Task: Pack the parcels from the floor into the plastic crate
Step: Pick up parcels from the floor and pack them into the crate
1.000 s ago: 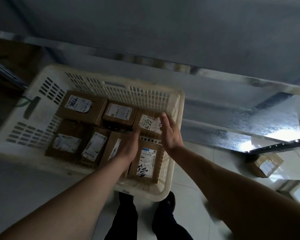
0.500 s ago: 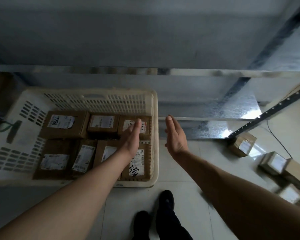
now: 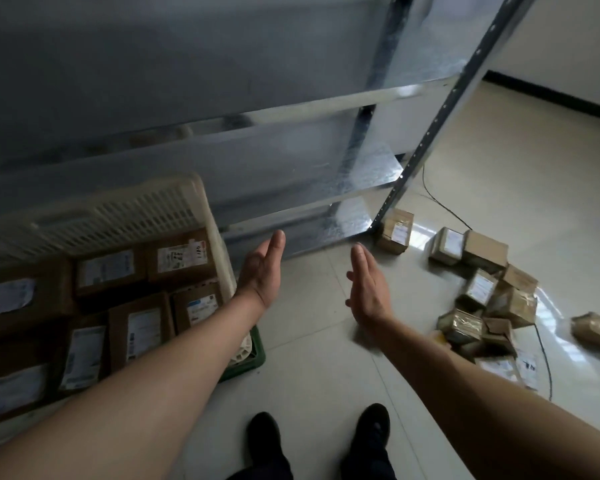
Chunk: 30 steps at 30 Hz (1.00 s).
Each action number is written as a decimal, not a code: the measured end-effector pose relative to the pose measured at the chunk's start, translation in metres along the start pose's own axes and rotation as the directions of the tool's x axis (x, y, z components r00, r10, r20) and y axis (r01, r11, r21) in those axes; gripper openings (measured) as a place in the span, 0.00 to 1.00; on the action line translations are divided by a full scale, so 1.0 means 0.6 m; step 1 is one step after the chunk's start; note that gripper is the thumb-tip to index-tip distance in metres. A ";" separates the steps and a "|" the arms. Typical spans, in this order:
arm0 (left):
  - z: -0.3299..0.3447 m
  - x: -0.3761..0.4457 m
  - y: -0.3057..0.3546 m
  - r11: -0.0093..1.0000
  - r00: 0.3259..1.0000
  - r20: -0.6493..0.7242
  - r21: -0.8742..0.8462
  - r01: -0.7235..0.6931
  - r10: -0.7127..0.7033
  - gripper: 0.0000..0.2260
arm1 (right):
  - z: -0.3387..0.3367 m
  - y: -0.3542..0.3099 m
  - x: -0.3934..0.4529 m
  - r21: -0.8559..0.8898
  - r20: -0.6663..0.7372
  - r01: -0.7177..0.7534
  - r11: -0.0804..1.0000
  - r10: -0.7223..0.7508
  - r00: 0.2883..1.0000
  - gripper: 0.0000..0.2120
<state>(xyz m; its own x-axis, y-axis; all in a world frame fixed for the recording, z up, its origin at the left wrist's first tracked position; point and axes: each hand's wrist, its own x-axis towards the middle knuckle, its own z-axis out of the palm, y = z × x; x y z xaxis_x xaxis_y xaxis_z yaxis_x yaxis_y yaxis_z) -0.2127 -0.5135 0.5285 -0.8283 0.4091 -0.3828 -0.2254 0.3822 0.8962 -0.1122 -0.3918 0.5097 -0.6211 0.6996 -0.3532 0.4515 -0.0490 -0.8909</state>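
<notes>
While both hands hover flat-fingered and holding nothing over the tiled floor (image 3: 312, 341), the left hand (image 3: 262, 271) hangs just right of the plastic crate (image 3: 118, 211), the right hand (image 3: 368, 289) near it. Labelled boxes (image 3: 181, 256) fill the crate at left; loose parcels (image 3: 482, 292) lie heaped at right beside the metal shelf (image 3: 291, 199).

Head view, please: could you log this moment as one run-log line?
left hand: open, empty | right hand: open, empty | cream slatted plastic crate: holds labelled boxes | brown cardboard parcels: heaped on floor, right
</notes>
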 end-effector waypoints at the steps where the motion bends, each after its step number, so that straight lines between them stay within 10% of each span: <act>1: 0.020 0.000 0.004 1.000 1.000 0.019 0.007 -0.004 0.004 0.38 | -0.023 0.004 0.002 0.013 -0.018 0.001 1.000 0.000 1.000 0.43; 22: 0.639 -0.090 0.100 0.978 0.954 0.297 0.206 -0.040 -0.024 0.17 | -0.635 0.234 0.053 0.082 -0.353 -0.146 0.986 0.166 0.921 0.46; 30: 0.798 -0.113 0.106 0.963 0.914 0.398 0.268 -0.033 -0.080 0.26 | -0.778 0.309 0.064 0.131 -0.452 -0.178 0.975 0.219 0.865 0.52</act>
<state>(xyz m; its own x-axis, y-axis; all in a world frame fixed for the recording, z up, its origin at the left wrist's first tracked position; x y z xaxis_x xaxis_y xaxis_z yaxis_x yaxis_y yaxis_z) 0.0746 -0.1200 0.5038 -0.5351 0.6731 -0.5104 -0.0526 0.5765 0.8154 0.2466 -0.0413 0.4643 -0.1490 0.9165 -0.3712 0.4671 -0.2656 -0.8434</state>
